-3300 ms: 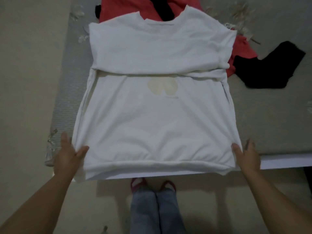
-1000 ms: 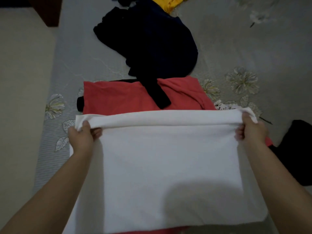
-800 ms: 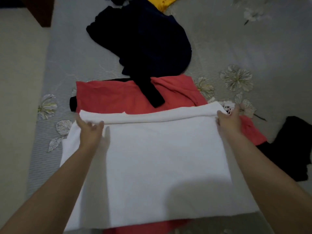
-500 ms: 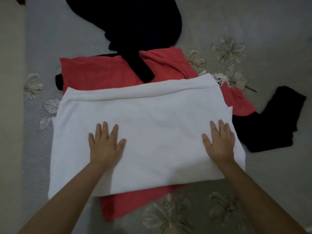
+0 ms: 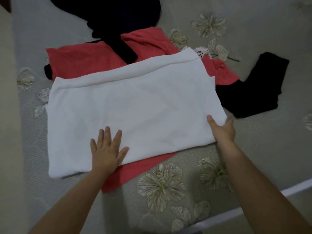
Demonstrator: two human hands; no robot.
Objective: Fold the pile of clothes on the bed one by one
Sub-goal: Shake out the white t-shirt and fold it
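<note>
So the white top (image 5: 131, 112) is folded into a wide rectangle and lies flat on the bed (image 5: 253, 149), close to its near edge and toward the left side. It's sitting on top of a red garment (image 5: 81, 61), which sticks out past it at the far side, at the right, and at the near edge. The left hand (image 5: 106, 149) is flat on the white top near its near edge, fingers straight and spread, just pressing down, not gripping anything. The right hand (image 5: 222, 130) has hold of the near right corner of the white top, thumb on top of the cloth and fingers curled under the edge. A dark navy garment (image 5: 118, 16) lies further back with a strip draped over the red one, and a black piece (image 5: 256, 88) lies off to the right, touching the red cloth.
</note>
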